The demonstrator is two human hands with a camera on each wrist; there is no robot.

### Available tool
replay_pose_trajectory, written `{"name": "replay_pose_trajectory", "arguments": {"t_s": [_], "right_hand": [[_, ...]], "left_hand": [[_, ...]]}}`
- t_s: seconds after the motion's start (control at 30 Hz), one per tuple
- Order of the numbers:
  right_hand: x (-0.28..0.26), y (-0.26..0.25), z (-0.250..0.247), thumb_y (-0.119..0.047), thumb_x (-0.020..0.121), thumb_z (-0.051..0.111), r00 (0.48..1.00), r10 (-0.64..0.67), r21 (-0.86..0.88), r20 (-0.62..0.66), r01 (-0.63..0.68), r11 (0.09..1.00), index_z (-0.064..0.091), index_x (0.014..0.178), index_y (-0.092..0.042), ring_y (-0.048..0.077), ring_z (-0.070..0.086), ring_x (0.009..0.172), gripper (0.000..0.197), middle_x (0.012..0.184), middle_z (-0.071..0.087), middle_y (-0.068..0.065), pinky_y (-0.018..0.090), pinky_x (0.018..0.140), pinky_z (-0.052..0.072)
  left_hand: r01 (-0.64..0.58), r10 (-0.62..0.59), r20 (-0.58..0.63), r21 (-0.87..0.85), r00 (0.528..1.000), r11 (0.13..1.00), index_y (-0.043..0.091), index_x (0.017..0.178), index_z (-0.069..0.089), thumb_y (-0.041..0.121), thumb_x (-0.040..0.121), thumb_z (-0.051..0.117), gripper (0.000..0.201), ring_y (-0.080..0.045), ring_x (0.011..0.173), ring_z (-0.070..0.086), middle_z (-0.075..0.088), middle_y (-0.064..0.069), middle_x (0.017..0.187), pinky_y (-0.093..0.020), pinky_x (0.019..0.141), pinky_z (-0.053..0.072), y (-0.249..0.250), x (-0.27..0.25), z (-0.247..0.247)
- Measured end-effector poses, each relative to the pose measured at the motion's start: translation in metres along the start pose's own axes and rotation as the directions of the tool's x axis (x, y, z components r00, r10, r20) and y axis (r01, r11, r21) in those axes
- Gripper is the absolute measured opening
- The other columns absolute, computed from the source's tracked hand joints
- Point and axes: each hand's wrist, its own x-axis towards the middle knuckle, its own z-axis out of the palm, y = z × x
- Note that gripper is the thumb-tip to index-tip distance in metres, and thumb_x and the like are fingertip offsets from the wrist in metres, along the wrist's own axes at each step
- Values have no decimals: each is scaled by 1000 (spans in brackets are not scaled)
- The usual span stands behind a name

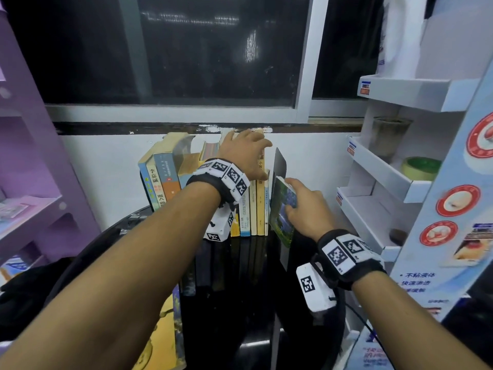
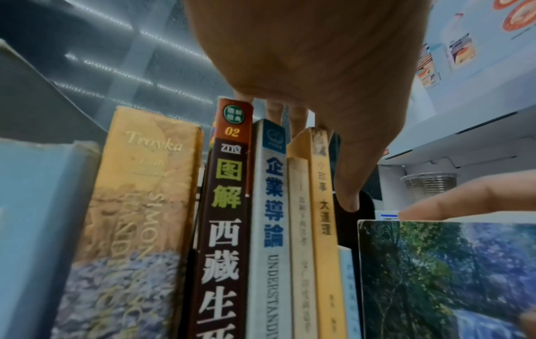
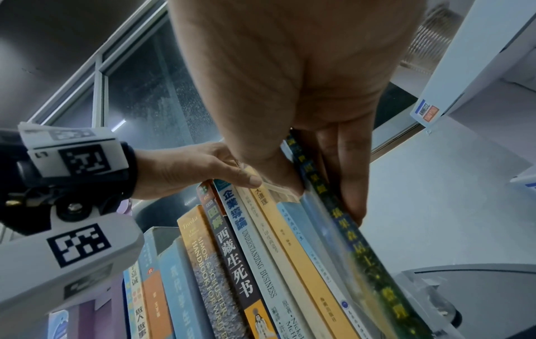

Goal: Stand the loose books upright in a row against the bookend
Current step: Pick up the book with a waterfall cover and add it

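now | left grip [image 1: 244, 153] clasps book row [image 1: 260, 206] tops | right grip [image 1: 306, 209] pinches green book [image 1: 278, 222] by bookend [image 1: 279, 164]

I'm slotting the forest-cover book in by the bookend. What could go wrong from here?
1. Fingers of the right hand lie on the side of the forest-cover book toward the bookend; they may keep it from sitting flush.
2. The books at the left end lean; if the left hand releases its grip on the row of books, they could topple.
3. The table looks glossy, so the bookend might slide under a push.
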Motion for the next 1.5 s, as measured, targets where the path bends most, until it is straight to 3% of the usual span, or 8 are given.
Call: {"name": "replay_pose_trajectory", "arguments": {"t_s": [0.17, 0.27, 0.47, 0.57, 0.73, 0.97, 1.27, 1.5], "right_hand": [[9, 0, 7, -15, 94, 56, 1000, -23, -9, 6, 23, 1000, 38, 142, -27, 31, 64, 97, 53, 115, 66, 12, 41, 89, 52], [16, 2, 14, -15, 94, 54, 1000, -24, 2, -6, 24, 1000, 37, 143, -31, 32, 64, 98, 54, 115, 66, 13, 45, 91, 52], [26, 4, 26, -10, 96, 52, 1000, -10, 168, 20, 7, 986, 42, 139, -34, 29, 62, 107, 50, 122, 62, 9, 37, 91, 51], [29, 4, 30, -8, 97, 51, 1000, -22, 225, 13, 18, 974, 44, 139, -31, 16, 60, 97, 49, 122, 62, 8, 24, 83, 48], [34, 4, 36, -9, 96, 55, 997, -31, 239, 71, 13, 971, 36, 144, -29, 11, 57, 89, 56, 124, 62, 8, 20, 78, 48], [40, 8, 43, -6, 92, 61, 988, -4, 190, 157, -26, 981, 30, 146, -26, 11, 56, 89, 66, 123, 62, 9, 25, 80, 52], [48, 12, 45, -4, 84, 70, 970, -28, 29, 241, 22, 999, 23, 147, -28, 23, 64, 102, 83, 123, 61, 11, 36, 86, 54], [50, 15, 50, -4, 80, 72, 965, -37, -37, 258, 48, 998, 14, 147, -32, 27, 66, 98, 93, 117, 62, 14, 41, 84, 57]], "left_hand": [[-3, 3, -12, -20, 1000, 1000, 32, 135, 44, 54, 73, 71, 71, -19, 124, 51, 41, 10, 148, -44, 105, 38, -6, 0, 1], [39, -41, -22, -86, 999, 996, 30, 139, 42, 57, 67, 76, 83, -20, 121, 54, 47, 8, 143, -40, 98, 45, -13, 0, -4], [55, -55, 3, -174, 998, 983, 29, 134, 46, 56, 65, 79, 81, -18, 125, 49, 49, 7, 140, -40, 102, 42, -27, -1, -4], [68, -67, 15, -168, 998, 983, 31, 131, 45, 57, 65, 78, 78, -20, 120, 54, 53, 6, 137, -38, 98, 44, -28, -3, -2], [76, -77, -4, -157, 997, 985, 31, 129, 44, 58, 67, 77, 75, -23, 107, 62, 60, 7, 131, -35, 90, 46, -26, -4, -2], [86, -88, -8, -157, 996, 984, 31, 130, 43, 60, 66, 75, 77, -22, 111, 59, 58, 8, 133, -36, 92, 44, -26, -5, 0], [73, -77, -21, -153, 997, 986, 29, 134, 43, 58, 70, 74, 77, -21, 113, 58, 58, 7, 133, -36, 96, 40, -23, -8, -3], [70, -75, -23, -154, 997, 986, 29, 134, 43, 57, 71, 73, 76, -20, 112, 58, 56, 7, 134, -36, 96, 40, -23, -11, -4]]}}
